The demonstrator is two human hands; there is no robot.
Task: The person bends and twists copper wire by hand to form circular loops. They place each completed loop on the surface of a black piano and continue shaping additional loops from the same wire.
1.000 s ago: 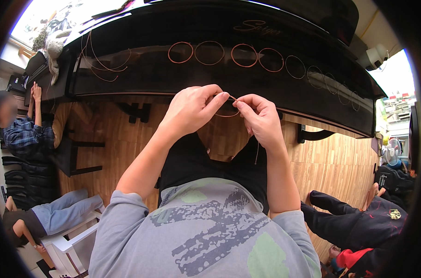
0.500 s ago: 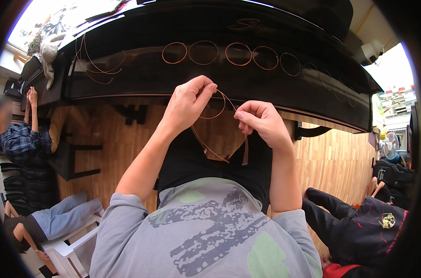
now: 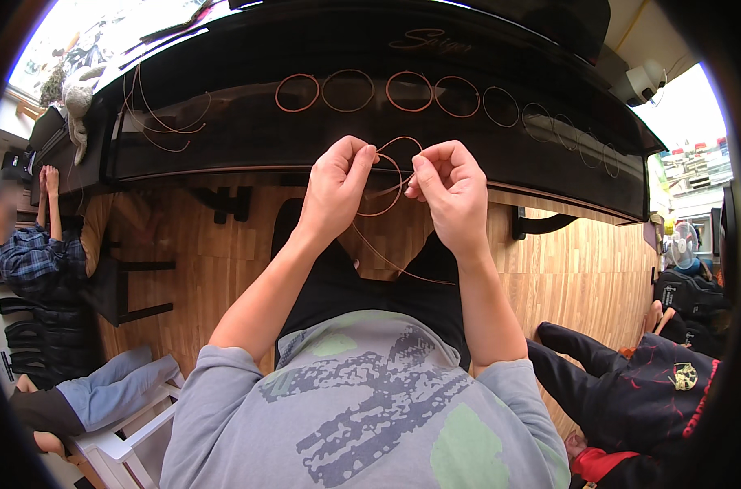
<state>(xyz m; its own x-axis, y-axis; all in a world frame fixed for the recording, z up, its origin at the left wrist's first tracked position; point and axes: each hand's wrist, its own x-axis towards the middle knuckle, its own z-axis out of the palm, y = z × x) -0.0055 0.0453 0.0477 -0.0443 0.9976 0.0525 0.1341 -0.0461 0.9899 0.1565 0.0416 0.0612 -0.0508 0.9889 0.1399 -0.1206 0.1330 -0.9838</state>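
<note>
Coiling posture of the two hands, seen from above. My left hand (image 3: 335, 187) pinches a thin, copper-coloured, flexible wire (image 3: 400, 183) between thumb and index finger, the other fingers folded in behind. My right hand (image 3: 454, 191) grips the same wire between thumb and bent index finger, its remaining fingers curled toward the palm and partly hidden. The wire is held between the hands, in front of the front edge of a long, glossy black piano-like cabinet (image 3: 248, 147): one arc rises from hand to hand, a rounded loop hangs beside my left hand, and a free end slants down to the right over my black trousers (image 3: 362, 285).

On the cabinet lies a curved row of round coils. From left to right come a copper-coloured ring (image 3: 297, 109), a duller, brownish ring (image 3: 347, 111), two more copper-coloured rings (image 3: 409, 111) side by side, then thinner, paler rings (image 3: 501, 126) toward the right end. Well to the left of the row, loose, open lengths of copper-coloured wire (image 3: 165, 129) curve across the surface. Below, a pale brown wooden floor (image 3: 558, 269) shows.
</note>
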